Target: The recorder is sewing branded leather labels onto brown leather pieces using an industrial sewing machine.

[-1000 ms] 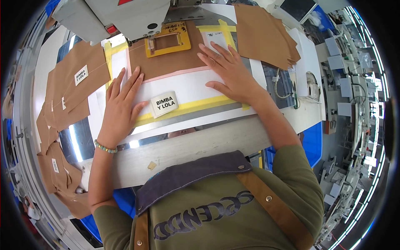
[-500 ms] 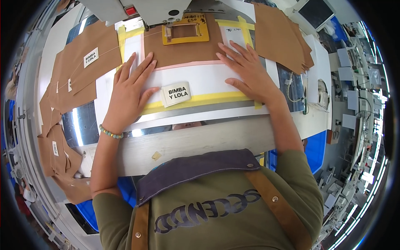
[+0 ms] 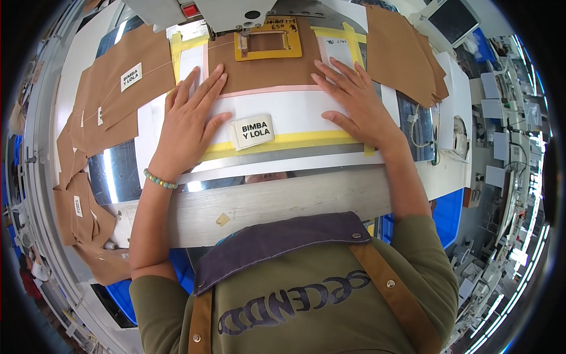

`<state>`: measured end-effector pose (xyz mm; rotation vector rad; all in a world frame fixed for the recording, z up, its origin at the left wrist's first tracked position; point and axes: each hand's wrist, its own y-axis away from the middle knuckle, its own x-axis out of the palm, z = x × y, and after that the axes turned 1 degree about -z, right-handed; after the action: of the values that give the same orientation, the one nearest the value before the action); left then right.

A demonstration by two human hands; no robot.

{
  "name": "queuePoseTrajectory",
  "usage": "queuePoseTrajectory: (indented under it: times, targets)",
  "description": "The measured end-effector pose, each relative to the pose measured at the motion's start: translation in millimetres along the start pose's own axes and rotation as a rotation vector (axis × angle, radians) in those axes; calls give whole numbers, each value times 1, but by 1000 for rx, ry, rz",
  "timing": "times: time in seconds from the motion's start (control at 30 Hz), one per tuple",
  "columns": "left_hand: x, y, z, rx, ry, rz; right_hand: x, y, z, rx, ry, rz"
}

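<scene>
Spread flat, my left hand [image 3: 187,130] has its fingertips on the left edge of a brown fabric panel [image 3: 268,76]. The fingers of my right hand [image 3: 361,109] lie open at the panel's right edge. Beneath is a white template sheet [image 3: 295,106] bordered with yellow tape and pink strips. On the panel's far part sits a yellow rectangular frame [image 3: 265,57] with a window, partly hidden by the sewing machine head [image 3: 236,12]. Between my hands, untouched, is a small stack of white printed labels [image 3: 253,131].
Brown panels [image 3: 118,88] lie overlapped at the left, some bearing white labels and joined by thread. Another brown stack [image 3: 404,56] is at the far right, near a monitor [image 3: 451,23]. A blue bin [image 3: 448,218] stands below the table edge at right.
My left hand has slid slightly farther away, its fingertips higher along the brown panel's left edge. My right hand stays nearly in place. The whole view has shifted a little.
</scene>
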<state>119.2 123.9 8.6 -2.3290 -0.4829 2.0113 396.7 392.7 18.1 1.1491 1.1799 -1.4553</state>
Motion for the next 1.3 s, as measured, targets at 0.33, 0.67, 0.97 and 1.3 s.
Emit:
queuePoseTrajectory:
  times: [0.33, 0.67, 0.97, 1.3]
  targets:
    - [8, -7, 2, -4, -15, -31, -1, -1, 2, 1, 16, -12]
    - [4, -4, 3, 12, -34, -4, -2, -1, 4, 15, 32, -12]
    - [-8, 2, -3, 39, 19, -7, -4, -3, 4, -16, -19, -76]
    - [-5, -3, -1, 35, 25, 27, -1, -3, 5, -8, 19, 21]
